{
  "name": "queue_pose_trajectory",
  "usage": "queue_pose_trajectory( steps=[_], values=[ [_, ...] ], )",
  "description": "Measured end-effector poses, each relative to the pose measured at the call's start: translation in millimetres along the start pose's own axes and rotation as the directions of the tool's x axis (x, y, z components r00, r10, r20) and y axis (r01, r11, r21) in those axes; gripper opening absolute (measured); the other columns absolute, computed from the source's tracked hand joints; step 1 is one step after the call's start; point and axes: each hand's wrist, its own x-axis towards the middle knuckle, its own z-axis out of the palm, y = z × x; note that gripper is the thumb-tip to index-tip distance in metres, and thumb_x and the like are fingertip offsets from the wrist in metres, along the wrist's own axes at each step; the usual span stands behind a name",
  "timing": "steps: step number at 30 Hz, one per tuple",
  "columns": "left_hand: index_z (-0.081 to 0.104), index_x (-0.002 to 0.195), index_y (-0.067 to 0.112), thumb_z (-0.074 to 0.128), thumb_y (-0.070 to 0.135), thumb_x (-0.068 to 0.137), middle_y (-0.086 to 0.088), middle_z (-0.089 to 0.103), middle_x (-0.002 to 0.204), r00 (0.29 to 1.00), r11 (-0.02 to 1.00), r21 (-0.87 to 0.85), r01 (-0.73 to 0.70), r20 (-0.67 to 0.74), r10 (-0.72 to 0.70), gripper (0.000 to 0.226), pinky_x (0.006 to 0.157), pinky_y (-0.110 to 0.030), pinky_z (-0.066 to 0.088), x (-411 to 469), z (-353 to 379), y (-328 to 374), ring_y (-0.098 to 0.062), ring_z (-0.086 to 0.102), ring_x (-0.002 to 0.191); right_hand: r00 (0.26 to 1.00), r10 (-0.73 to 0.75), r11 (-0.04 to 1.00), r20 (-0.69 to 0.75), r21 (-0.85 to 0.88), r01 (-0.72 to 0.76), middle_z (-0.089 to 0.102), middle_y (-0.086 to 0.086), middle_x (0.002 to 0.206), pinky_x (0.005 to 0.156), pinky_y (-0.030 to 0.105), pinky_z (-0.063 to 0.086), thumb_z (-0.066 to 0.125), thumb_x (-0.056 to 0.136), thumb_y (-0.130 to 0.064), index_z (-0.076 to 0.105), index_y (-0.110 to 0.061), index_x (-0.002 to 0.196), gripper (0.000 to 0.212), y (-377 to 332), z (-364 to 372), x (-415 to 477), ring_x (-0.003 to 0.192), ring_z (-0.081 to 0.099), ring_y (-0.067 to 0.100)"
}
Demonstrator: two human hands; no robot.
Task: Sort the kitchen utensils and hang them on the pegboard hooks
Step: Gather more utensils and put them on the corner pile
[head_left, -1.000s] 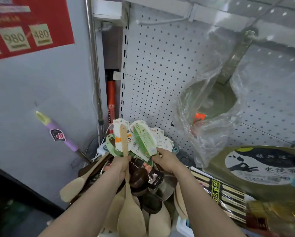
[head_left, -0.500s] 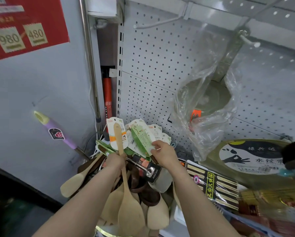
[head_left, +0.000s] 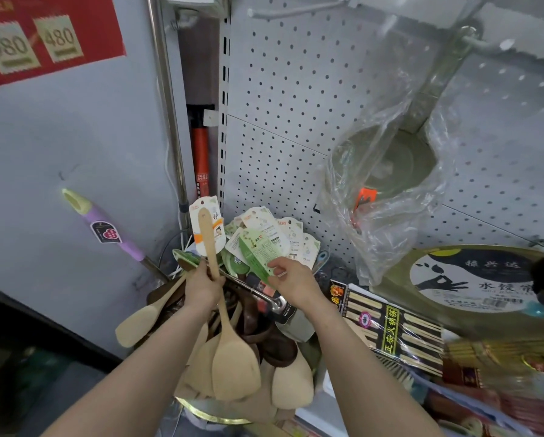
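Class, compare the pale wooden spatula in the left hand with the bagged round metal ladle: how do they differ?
The pale wooden spatula is bare; the round metal ladle sits in a clear plastic bag. The left hand grips the spatula; the ladle hangs from a pegboard hook. Both point head down.

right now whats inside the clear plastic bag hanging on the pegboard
A round metal utensil with a handle and an orange tag; the crinkled plastic bag hides finer detail.
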Motion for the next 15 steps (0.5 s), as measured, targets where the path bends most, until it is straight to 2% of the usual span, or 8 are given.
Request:
queue_pose_trajectory(
  steps=[1, 3, 5, 8, 10, 13, 15],
  values=[
    [0.048, 0.139, 0.013, 0.064, 0.011, 0.092, -0.011, 0.062, 0.118, 1.000, 1.000, -0.016, 0.011, -0.014, -0.011, 0.049, 0.057, -0.030, 0.047, -1, 0, 1, -0.029, 0.062, 0.096, 1.000, -0.003, 1.000, 0.002, 0.002, 0.003, 0.061, 0.000, 0.117, 0.095, 0.030, 0.047, 0.063, 0.093, -0.019, 0.061, -0.021, 0.131, 0.038, 0, 0, 0, 0.107, 0.059, 0.020],
    [0.041, 0.146, 0.017, 0.066, 0.014, 0.091, -0.009, 0.059, 0.127, 0.999, 0.998, -0.051, 0.030, -0.034, -0.031, 0.061, 0.066, -0.036, 0.053, -2, -2, 2, -0.030, 0.062, 0.102, 1.000, -0.009, 1.000, 0.006, -0.001, 0.009, 0.062, 0.001, 0.120, 0.096, 0.030, 0.047, 0.062, 0.093, -0.019, 0.061, -0.021, 0.131, 0.038, -2, -1, 1, 0.108, 0.059, 0.020],
    [0.040, 0.147, 0.017, 0.067, 0.015, 0.091, -0.010, 0.058, 0.131, 0.998, 0.997, -0.067, 0.048, -0.032, -0.050, 0.063, 0.082, -0.042, 0.055, -4, -4, 2, -0.031, 0.062, 0.105, 1.000, -0.018, 1.000, 0.005, -0.001, 0.018, 0.063, 0.002, 0.122, 0.095, 0.028, 0.046, 0.062, 0.093, -0.019, 0.061, -0.021, 0.130, 0.038, -4, -2, 2, 0.106, 0.059, 0.019],
    [0.039, 0.147, 0.014, 0.067, 0.017, 0.091, -0.012, 0.056, 0.135, 0.998, 0.998, -0.047, 0.049, -0.030, -0.051, 0.063, 0.091, -0.043, 0.052, -7, -10, 2, -0.034, 0.059, 0.114, 0.999, -0.034, 0.999, -0.003, -0.011, 0.034, 0.063, 0.002, 0.121, 0.093, 0.027, 0.045, 0.062, 0.093, -0.019, 0.061, -0.021, 0.130, 0.037, -9, -3, 1, 0.099, 0.057, 0.016],
    [0.039, 0.147, 0.013, 0.068, 0.020, 0.090, -0.013, 0.053, 0.138, 0.999, 0.999, -0.025, 0.045, -0.026, -0.045, 0.064, 0.097, -0.045, 0.050, -9, -14, 1, -0.034, 0.055, 0.120, 0.999, -0.035, 0.999, -0.018, -0.013, 0.035, 0.064, 0.003, 0.120, 0.095, 0.030, 0.047, 0.063, 0.093, -0.019, 0.061, -0.020, 0.130, 0.037, -13, -1, -4, 0.104, 0.060, 0.018],
    [0.041, 0.145, 0.011, 0.067, 0.022, 0.090, -0.018, 0.046, 0.141, 0.999, 0.998, 0.067, -0.012, -0.053, 0.015, 0.062, 0.104, -0.044, 0.043, -21, -20, 3, -0.035, 0.048, 0.126, 0.997, -0.022, 1.000, -0.074, 0.015, 0.023, 0.062, 0.000, 0.110, 0.095, 0.036, 0.050, 0.064, 0.092, -0.020, 0.063, -0.021, 0.128, 0.036, -20, 4, -20, 0.104, 0.062, 0.020],
    [0.043, 0.142, 0.009, 0.066, 0.018, 0.090, -0.020, 0.045, 0.138, 0.988, 0.982, 0.157, -0.106, -0.097, 0.122, 0.057, 0.105, -0.042, 0.037, -32, -24, 7, -0.036, 0.044, 0.127, 0.993, 0.003, 0.999, -0.120, 0.051, 0.003, 0.062, -0.002, 0.109, 0.093, 0.034, 0.051, 0.065, 0.092, -0.022, 0.063, -0.023, 0.127, 0.035, -23, 6, -33, 0.103, 0.062, 0.020]
  ],
)
